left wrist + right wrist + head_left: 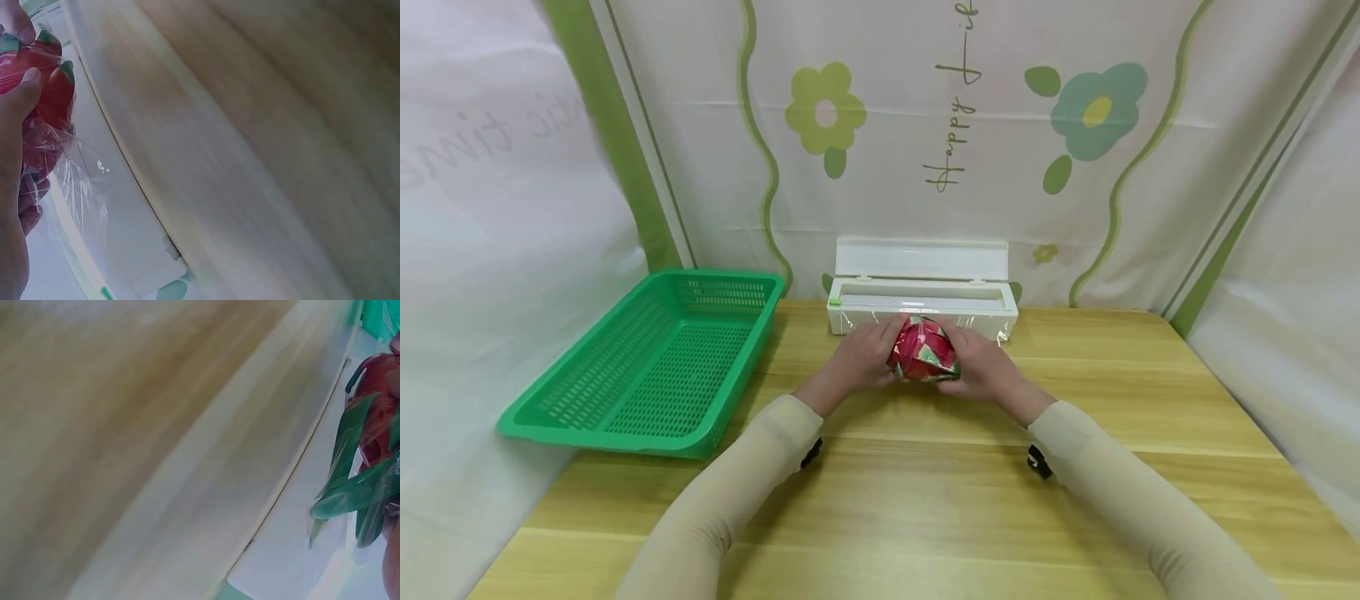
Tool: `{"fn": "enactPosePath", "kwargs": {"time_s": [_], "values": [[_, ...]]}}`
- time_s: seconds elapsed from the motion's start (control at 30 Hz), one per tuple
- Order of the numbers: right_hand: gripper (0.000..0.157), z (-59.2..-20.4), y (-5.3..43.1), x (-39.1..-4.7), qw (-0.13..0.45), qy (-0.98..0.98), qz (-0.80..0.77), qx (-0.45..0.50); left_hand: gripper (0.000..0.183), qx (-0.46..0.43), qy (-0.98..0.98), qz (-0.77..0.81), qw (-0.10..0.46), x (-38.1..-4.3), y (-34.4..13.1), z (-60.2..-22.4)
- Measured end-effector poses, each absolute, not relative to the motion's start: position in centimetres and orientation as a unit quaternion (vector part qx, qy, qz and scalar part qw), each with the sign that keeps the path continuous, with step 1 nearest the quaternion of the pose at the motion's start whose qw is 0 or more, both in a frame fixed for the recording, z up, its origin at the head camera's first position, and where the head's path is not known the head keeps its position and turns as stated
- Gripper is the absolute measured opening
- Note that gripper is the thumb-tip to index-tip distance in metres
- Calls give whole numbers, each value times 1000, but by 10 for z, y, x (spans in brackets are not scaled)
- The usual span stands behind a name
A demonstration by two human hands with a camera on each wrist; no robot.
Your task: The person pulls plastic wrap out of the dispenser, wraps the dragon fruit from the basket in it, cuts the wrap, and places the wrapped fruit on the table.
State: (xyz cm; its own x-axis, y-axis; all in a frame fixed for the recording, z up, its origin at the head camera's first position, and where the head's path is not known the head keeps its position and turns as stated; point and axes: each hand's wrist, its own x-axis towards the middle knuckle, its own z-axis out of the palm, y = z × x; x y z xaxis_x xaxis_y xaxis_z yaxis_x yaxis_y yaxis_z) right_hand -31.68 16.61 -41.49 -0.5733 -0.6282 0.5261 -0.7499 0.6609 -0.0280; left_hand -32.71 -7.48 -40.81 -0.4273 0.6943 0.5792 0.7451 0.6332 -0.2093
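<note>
Both hands hold a red dragon fruit (923, 352) with green scales, one from each side. My left hand (867, 357) has its thumb on the fruit's red skin in the left wrist view. On the opposite side my right hand (983, 365) grips it, mostly out of frame in the right wrist view. Glossy clear cling film (84, 187) covers the fruit and stretches toward a white cling film dispenser (917, 320) right behind it. The dispenser's lid (922, 259) stands raised. In the right wrist view long green scales (350, 497) stick out under the film.
A green plastic basket (741, 379) with a slotted bottom sits at the left of the wooden table (917, 500). Printed fabric (910, 208) hangs behind the table and along both sides. A small green slider (836, 302) is at the dispenser's left end.
</note>
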Motion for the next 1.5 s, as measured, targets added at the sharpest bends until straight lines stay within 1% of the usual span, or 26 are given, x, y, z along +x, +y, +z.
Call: {"fn": "enactPosePath", "kwargs": {"time_s": [0.23, 0.63, 0.73, 1.0, 1.23, 1.5], "values": [[103, -412, 166, -315, 224, -882, 138, 390, 97, -426, -854, -73, 290, -324, -76, -406], [92, -411, 167, -315, 199, -873, 201, 396, 96, -411, -875, -109, 232, -322, -80, -407], [91, -411, 168, -314, 181, -880, 214, 383, 96, -407, -880, -120, 214, -322, -81, -406], [88, -408, 169, -314, 127, -897, 251, 341, 94, -383, -900, -153, 141, -323, -81, -403], [86, -407, 170, -316, 97, -907, 255, 321, 89, -357, -913, -172, 97, -325, -80, -402], [84, -404, 171, -319, 68, -925, 234, 290, 89, -328, -922, -200, 52, -326, -77, -398]]}}
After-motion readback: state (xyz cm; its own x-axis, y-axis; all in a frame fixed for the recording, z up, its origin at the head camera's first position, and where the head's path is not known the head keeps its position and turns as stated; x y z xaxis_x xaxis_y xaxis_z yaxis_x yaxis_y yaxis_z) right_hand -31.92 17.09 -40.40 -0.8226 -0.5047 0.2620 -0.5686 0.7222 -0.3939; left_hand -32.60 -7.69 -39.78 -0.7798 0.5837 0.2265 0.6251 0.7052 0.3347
